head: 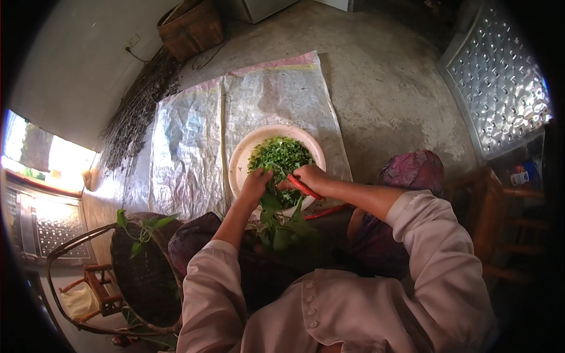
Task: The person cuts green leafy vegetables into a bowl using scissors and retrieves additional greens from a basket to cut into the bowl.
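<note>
My left hand [255, 189] grips a bunch of leafy green stems [278, 227] over the near side of a pale pink plastic basin [237, 170]. The long leaves hang from the bunch towards my lap. My right hand [312, 180] holds red-handled scissors [305, 187] close beside the left hand; the blades are hard to make out against the greens. Chopped green leaves [282, 152] are heaped inside the basin. Another red strip [326, 212] shows below my right wrist, and I cannot tell whether it belongs to the scissors.
Under the basin lies a flattened woven plastic sack [273, 97] on the concrete floor [388, 88]. A handled wicker basket [141, 269] with leafy sprigs stands at my left. Dry stalks [137, 110] lean along the wall near a brown basket [192, 33]. Wooden furniture [485, 212] is at right.
</note>
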Action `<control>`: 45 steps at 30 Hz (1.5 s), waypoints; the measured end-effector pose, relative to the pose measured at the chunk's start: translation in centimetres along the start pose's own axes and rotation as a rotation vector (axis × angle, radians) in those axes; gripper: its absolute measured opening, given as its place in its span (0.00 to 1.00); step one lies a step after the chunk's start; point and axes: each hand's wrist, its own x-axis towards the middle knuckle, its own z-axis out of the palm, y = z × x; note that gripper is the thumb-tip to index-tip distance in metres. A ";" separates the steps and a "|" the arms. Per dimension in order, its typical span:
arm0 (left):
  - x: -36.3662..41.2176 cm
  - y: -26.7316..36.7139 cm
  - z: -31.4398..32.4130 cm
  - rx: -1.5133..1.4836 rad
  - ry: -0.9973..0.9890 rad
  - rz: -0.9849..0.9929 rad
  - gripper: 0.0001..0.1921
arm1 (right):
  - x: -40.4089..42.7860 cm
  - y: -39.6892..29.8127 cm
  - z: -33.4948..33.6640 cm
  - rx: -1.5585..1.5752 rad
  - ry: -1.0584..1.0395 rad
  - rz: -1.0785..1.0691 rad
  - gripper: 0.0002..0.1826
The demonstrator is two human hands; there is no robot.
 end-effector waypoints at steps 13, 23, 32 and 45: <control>-0.1 0.3 -0.3 -0.028 0.024 0.109 0.23 | -0.4 -1.5 -0.2 0.047 -0.094 -0.025 0.41; -0.9 2.0 0.0 -0.222 -0.140 -0.026 0.14 | -0.5 -0.7 0.2 -0.062 0.111 -0.139 0.32; -1.6 2.2 0.2 -0.087 -0.183 -0.093 0.09 | -0.9 -0.9 -0.1 -0.047 0.080 -0.185 0.29; -1.9 2.3 0.6 0.033 -0.151 -0.041 0.06 | -0.7 -0.9 -0.6 -0.088 0.085 -0.113 0.35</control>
